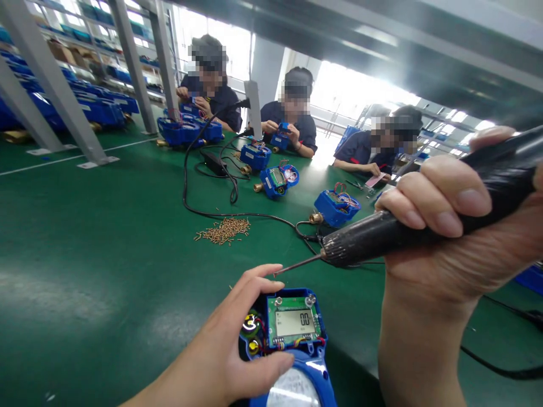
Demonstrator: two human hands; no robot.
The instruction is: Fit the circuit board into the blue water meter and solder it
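My right hand (449, 203) is wrapped round a black electric screwdriver (360, 240), tilted down to the left. Its thin bit ends between the index and middle fingertips of my left hand (237, 333); whether a screw sits on the tip is too small to tell. Below the bit lies a blue meter (324, 350), its housing uncovered over a green circuit board and a lit display (296, 323) reading 0.0. My left hand is spread along the meter's left side, thumb over its lower part, fingers at the far edge. Wires and a yellow-marked round part show beside the board.
A pile of small brass-coloured screws (224, 230) lies beyond my left hand. A black cable (254, 214) loops across the green table (106, 249). Several more blue meters with brass fittings stand farther off, one (338, 206) nearby. Three people work opposite. Grey posts (68, 85) rise at left.
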